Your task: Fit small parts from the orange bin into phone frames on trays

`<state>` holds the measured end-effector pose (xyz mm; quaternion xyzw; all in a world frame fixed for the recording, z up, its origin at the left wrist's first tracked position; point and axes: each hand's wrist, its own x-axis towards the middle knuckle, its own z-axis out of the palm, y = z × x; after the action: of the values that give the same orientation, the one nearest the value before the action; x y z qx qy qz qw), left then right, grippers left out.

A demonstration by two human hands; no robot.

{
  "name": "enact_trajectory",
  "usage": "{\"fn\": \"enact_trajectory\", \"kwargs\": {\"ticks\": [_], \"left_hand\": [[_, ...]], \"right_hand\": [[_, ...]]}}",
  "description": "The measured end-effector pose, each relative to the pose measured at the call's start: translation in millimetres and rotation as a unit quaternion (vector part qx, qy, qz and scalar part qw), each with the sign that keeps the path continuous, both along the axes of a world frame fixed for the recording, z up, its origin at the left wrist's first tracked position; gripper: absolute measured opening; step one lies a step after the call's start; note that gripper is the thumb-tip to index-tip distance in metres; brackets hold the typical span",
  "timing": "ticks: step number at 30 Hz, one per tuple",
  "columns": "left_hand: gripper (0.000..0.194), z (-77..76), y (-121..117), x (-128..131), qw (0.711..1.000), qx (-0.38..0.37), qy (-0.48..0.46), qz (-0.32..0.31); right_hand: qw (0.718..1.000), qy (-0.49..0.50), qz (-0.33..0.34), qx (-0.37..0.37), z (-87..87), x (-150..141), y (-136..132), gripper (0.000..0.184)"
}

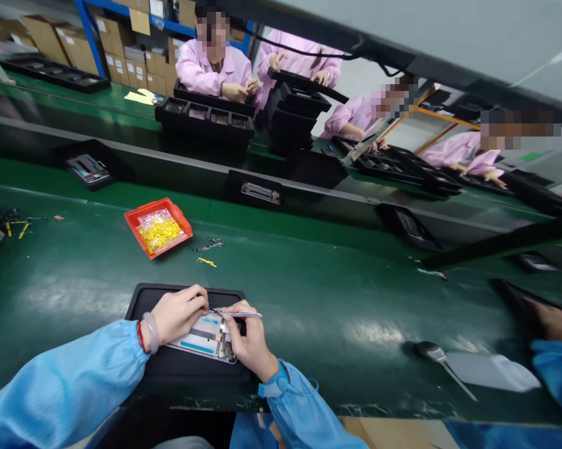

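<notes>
A phone frame [199, 337] with blue strips and a metal-edged end lies on a black tray [140, 305] in front of me. My left hand [180, 315] comes over its left part, fingers pinched at the top edge by a small dark part; what they grip is hidden. My right hand [250, 343] is closed around slim pale tweezers [250, 315], whose tip points left to the frame's upper edge, close to my left fingertips. A blue wrist strap [277, 381] circles my right wrist.
Beyond the tray stands a red bin [145, 237] of yellow strips, with loose dark flex parts [209, 244] and yellow strips [207, 262] beside it. Black trays with phone frames [261, 192] line the belt behind. A co-worker's hand [554, 321] is at right, near a white bottle [489, 371].
</notes>
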<state>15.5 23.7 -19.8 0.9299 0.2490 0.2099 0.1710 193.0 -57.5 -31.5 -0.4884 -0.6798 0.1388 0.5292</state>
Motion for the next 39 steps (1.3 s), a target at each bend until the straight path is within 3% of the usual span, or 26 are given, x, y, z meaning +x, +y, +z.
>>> {"fn": "enact_trajectory", "kwargs": {"ticks": [23, 28, 34, 39], "left_hand": [[0.022, 1.7, -1.3, 0.2, 1.0, -0.029, 0.004, -0.005], [0.021, 1.7, -1.7, 0.9, 1.0, -0.022, 0.008, -0.002], [0.02, 1.9, -5.5, 2.6, 0.999, -0.009, 0.027, 0.027], [0.022, 2.1, -8.5, 2.7, 0.998, 0.006, 0.043, 0.036]], "right_hand": [[1.0, 0.0, 0.01, -0.023, 0.3, 0.9, -3.0, 0.025], [0.999, 0.0, 0.032, -0.034, 4.2, 1.2, -1.3, 0.03], [0.998, -0.012, 0.042, -0.05, 8.8, 2.0, 1.8, 0.024], [0.993, -0.045, 0.09, -0.061, 17.5, 4.8, 3.0, 0.034]]}}
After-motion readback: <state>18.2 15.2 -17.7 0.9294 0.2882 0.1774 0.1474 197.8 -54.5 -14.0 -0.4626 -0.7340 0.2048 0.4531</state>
